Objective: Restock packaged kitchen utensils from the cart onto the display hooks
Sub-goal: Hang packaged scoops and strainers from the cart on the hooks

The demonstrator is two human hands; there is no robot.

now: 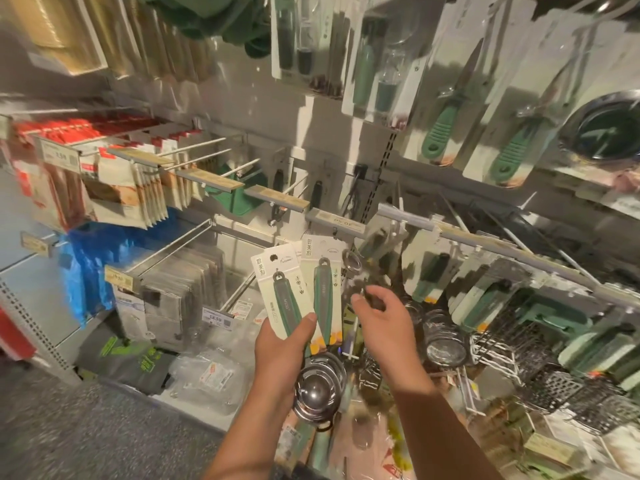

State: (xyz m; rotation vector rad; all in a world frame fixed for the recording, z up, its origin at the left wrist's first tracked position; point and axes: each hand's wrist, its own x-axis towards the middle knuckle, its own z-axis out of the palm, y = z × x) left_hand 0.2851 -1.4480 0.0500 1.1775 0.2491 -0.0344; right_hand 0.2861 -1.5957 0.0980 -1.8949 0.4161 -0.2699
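Fanning two carded utensil packs (pixel 294 292) in a thumb pinch just below the price rail (pixel 335 220), the left hand (pixel 284 344) risks dropping one while the right hand (pixel 382 315), loosely open, reaches nearby.

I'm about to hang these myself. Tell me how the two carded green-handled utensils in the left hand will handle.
The carded utensils probably feel light: the left hand holds both fanned under one thumb. The flat cards likely flex near the hang holes, so steady the top. The metal heads hanging below may make them bottom-heavy and prone to swing.
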